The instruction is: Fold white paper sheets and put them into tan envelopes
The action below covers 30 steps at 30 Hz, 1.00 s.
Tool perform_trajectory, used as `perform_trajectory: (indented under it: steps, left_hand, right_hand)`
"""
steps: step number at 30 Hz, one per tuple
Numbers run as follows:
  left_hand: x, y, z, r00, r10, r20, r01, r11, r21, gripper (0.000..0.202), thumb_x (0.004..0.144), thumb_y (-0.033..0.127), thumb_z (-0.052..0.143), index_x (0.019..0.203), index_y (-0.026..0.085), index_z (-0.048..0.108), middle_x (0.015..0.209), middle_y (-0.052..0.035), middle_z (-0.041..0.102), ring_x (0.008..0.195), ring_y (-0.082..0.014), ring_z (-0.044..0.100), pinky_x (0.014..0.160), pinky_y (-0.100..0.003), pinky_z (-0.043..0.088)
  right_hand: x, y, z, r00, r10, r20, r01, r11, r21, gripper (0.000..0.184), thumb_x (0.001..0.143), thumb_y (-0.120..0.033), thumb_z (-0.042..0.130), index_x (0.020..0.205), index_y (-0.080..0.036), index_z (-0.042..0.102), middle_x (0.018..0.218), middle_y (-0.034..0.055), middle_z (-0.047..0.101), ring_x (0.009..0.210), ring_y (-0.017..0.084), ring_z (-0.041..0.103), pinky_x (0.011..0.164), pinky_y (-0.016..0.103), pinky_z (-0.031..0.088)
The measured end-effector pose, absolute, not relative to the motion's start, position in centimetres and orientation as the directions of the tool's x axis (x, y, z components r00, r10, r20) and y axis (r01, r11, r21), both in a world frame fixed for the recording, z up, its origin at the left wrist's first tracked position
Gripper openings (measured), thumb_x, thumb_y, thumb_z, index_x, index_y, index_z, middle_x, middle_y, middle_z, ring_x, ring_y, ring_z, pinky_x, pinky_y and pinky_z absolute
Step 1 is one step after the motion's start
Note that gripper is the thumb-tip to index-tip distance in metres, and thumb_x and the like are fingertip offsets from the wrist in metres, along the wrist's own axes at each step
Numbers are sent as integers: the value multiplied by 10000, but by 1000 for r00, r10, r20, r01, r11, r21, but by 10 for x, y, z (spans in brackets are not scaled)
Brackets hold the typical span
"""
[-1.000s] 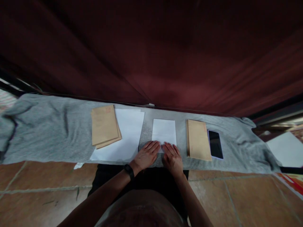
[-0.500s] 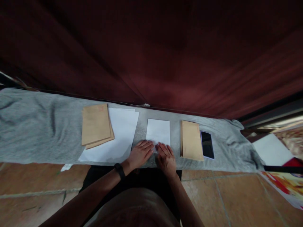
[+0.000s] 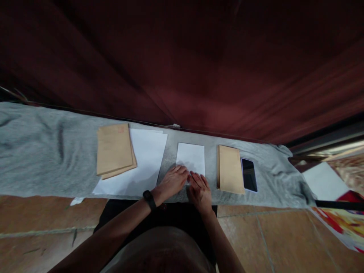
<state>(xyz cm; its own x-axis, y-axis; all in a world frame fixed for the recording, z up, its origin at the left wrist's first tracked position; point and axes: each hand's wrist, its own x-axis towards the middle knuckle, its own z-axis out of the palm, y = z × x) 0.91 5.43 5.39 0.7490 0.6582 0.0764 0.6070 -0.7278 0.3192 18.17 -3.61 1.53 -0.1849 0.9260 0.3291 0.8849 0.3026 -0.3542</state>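
Note:
A small white sheet of paper (image 3: 191, 156) lies on the grey cloth (image 3: 42, 151) straight ahead of me. My left hand (image 3: 173, 180) lies flat on its near left corner, fingers stretched out. My right hand (image 3: 199, 187) rests palm down on the sheet's near edge, fingers also flat and together. The two hands almost touch at the fingertips. A black band sits on my left wrist.
Left of the sheet a larger white paper stack (image 3: 142, 159) lies with brown envelopes (image 3: 113, 149) on top. Right of it are another pile of brown envelopes (image 3: 229, 168) and a dark phone (image 3: 249, 174). A dark red curtain (image 3: 182, 64) hangs behind; tiled floor below.
The view has shifted, so everything sits a little further left in frame. My left hand has crept slightly forward onto the sheet; my right hand has stayed on the near edge.

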Motion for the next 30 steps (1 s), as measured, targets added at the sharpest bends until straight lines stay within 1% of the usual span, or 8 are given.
perform_trajectory:
  steps: [2,5,8,11,14,20,27,30]
  left_hand:
    - [18,63,52,756,651,75,607,-739,292,238,987,180,467,1149,179,642,1258,-101,646,1218,-237,569,1068,-400,419]
    - [31,74,40,752,649,118,608,-752,254,366,992,178,449,1339,156,563,1497,-132,514,1427,-255,422,1178,-435,317]
    - [37,82,26,745,649,154,608,-756,243,441,1028,226,388,1455,167,481,1586,-123,422,1498,-257,330,1220,-467,256]
    - [37,88,17,736,648,196,604,-760,241,480,1048,308,365,1508,188,429,1613,-104,386,1521,-256,287,1241,-483,221]
    - [36,95,14,717,660,225,615,-751,239,510,1050,347,363,1536,195,394,1628,-103,356,1532,-251,262,1253,-489,193]
    - [38,114,12,663,719,210,672,-695,257,535,1034,392,399,1541,221,396,1640,-85,333,1529,-257,271,1259,-491,181]
    - [38,132,14,621,756,204,718,-654,237,575,1025,417,415,1534,151,406,1637,-140,313,1532,-288,255,1255,-509,178]
    - [35,129,15,615,762,205,724,-648,237,570,1026,403,411,1529,136,415,1628,-156,325,1526,-294,270,1253,-520,181]
  right_hand:
    - [182,-36,15,-179,925,335,883,301,-360,475,983,-181,455,1453,-197,519,1456,87,586,1392,210,497,1231,455,319]
    - [181,-36,13,-163,930,329,884,286,-371,482,973,-181,467,1452,-183,523,1434,98,602,1381,218,508,1230,459,321]
    - [181,-36,13,-160,933,322,884,281,-375,489,965,-194,481,1452,-185,525,1455,104,582,1379,230,509,1226,467,328]
    - [182,-36,14,-161,935,316,884,279,-375,505,958,-189,487,1462,-216,516,1468,92,570,1380,229,508,1222,467,337]
    - [182,-36,16,-163,936,312,884,279,-376,500,959,-184,488,1456,-228,519,1475,89,564,1386,230,502,1219,472,339]
    - [182,-36,16,-166,937,306,883,280,-377,455,966,-175,475,1413,-209,553,1487,99,553,1407,229,478,1216,475,338]
    - [182,-36,19,-166,936,312,883,281,-375,456,970,-176,486,1418,-225,549,1478,85,564,1410,225,474,1211,468,345]
    - [182,-36,19,-166,935,312,883,282,-375,457,964,-178,494,1415,-227,553,1476,83,566,1405,227,481,1209,470,350]
